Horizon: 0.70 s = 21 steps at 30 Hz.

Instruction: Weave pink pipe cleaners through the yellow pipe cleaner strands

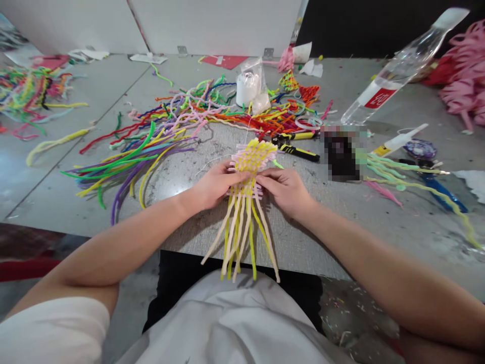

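Observation:
Between my hands is a woven strip of fuzzy pipe cleaners (pixel 253 155), yellow and pale pink, with loose yellow and cream ends hanging past the table's front edge toward my lap. My left hand (pixel 214 186) grips the weave's left side, thumb lying across the front. On the right side, my right hand (pixel 286 189) pinches the edge with thumb and forefinger; its other fingers are curled. A thin white thread runs near the top of the weave. Just beyond my right hand lie black-and-yellow-handled pliers (pixel 299 152).
Loose coloured pipe cleaners (pixel 132 156) cover the table's left and middle. A white thread spool (pixel 246 90) stands behind the weave. To the right are a tilted-looking clear bottle (pixel 381 93), a pixelated dark object (pixel 341 154), a glue tube (pixel 397 140) and blue-handled pliers (pixel 443 192).

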{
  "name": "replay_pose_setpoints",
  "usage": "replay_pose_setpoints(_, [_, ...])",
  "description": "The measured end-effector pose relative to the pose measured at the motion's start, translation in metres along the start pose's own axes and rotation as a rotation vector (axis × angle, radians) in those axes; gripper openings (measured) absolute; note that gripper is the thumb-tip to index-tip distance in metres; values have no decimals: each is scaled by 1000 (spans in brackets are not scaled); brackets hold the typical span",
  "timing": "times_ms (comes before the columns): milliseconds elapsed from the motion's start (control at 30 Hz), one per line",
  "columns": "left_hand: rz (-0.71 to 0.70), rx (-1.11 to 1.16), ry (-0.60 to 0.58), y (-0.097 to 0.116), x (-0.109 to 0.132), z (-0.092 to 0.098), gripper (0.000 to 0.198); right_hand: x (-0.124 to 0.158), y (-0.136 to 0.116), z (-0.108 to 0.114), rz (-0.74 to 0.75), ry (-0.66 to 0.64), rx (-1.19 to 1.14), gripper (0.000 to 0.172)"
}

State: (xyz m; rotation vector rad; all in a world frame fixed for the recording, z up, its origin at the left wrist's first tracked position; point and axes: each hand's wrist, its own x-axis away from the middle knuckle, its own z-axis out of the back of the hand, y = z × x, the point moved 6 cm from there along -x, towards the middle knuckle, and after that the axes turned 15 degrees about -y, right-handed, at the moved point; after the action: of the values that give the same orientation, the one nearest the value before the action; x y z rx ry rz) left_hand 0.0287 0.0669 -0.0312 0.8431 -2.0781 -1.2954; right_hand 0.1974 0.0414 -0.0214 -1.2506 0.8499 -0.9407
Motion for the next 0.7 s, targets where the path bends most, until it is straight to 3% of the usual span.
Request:
replay_pose_setpoints(300, [130, 13, -90, -4, 3, -4, 36, -3, 3, 0, -52, -117, -91, 34])
replay_pose_setpoints(433, [97, 19, -80, -3, 1, -3, 35, -2, 3, 2, -39, -60, -43, 33])
replay_pose_setpoints(633, [25, -42, -155, 1, 0, -8, 61, 1, 4, 10, -8, 119, -30, 29])
replay_pose_setpoints(700, [27, -57, -141, 0, 0, -8, 58, 3, 2, 9, -33, 91, -28, 33])
